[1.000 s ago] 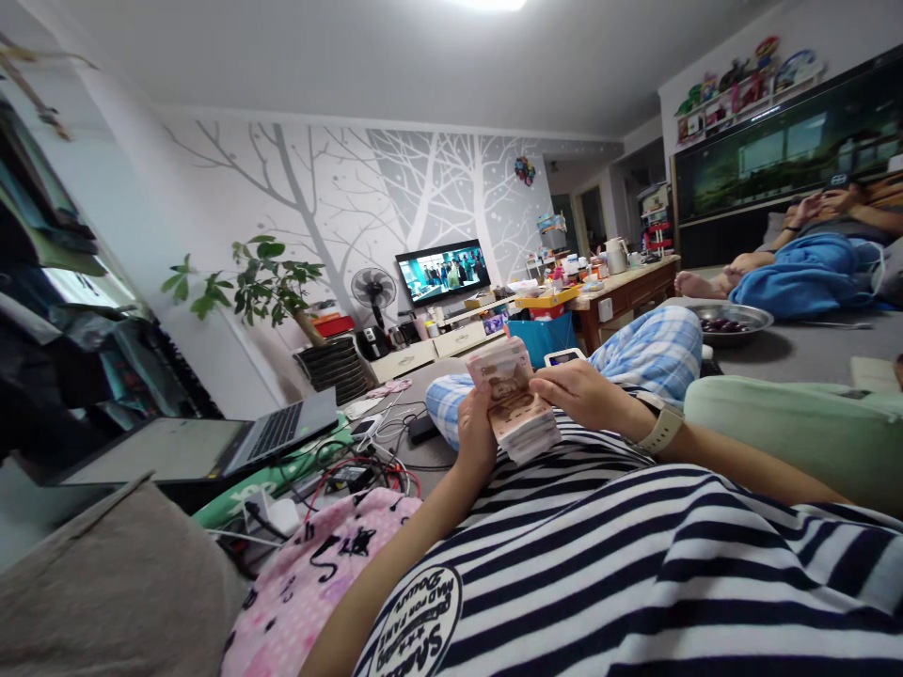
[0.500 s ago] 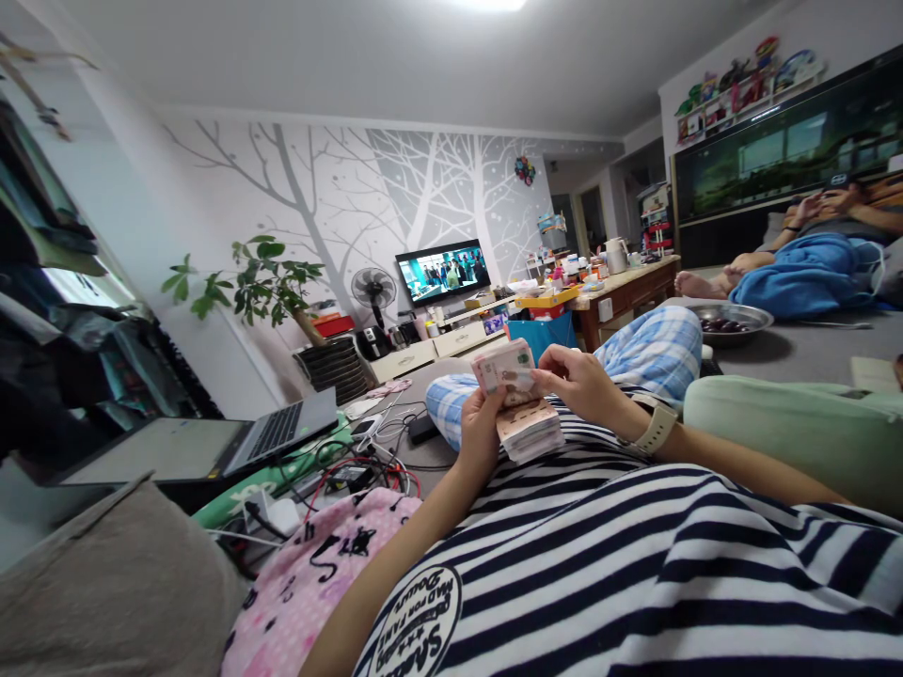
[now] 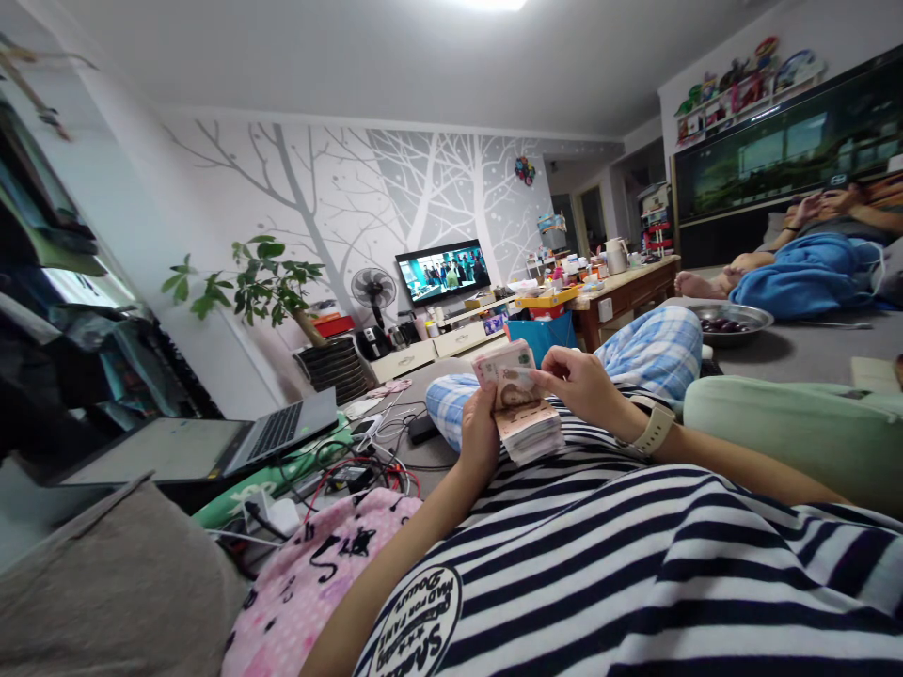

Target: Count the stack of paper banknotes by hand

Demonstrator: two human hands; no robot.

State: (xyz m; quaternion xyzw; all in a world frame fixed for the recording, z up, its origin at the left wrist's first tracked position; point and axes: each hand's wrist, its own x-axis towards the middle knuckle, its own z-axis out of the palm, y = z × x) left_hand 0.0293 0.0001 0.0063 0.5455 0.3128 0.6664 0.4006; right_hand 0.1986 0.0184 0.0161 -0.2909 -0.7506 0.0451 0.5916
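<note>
**A:** What is in the hands?

**B:** A thick stack of money (image 3: pixel 526 425). It sits on the striped shirt (image 3: pixel 635 555), just past the middle of the view, toward 1 o'clock.

**A:** Which hand holds it?

**B:** The left hand (image 3: pixel 478 434). Its fingers are curled tight around the stack from the 9 o'clock side, and its thumb lies on the top notes.

**A:** And the other hand?

**B:** The right hand (image 3: pixel 582 384) comes in from 3 o'clock. Its fingers are pinched shut on the top notes (image 3: pixel 502 365), which bend up and away from the stack. I think it is only a few notes, but they are too small to count.

**A:** What is on that wrist?

**B:** A pale watch (image 3: pixel 653 428).

**A:** What else is around?

**B:** Knees in blue check pants (image 3: pixel 653 346) are just behind the money, at 12 o'clock. A laptop (image 3: pixel 246 440) is well off at 9 o'clock, with wires (image 3: pixel 359 470) between it and the left arm. A pink cloth (image 3: pixel 310 574) lies at 7 o'clock. A TV (image 3: pixel 443 271) is far back by the wall. Another person lies under a blue blanket (image 3: pixel 811 273) at 2 o'clock, near a metal bowl (image 3: pixel 726 318).
</note>
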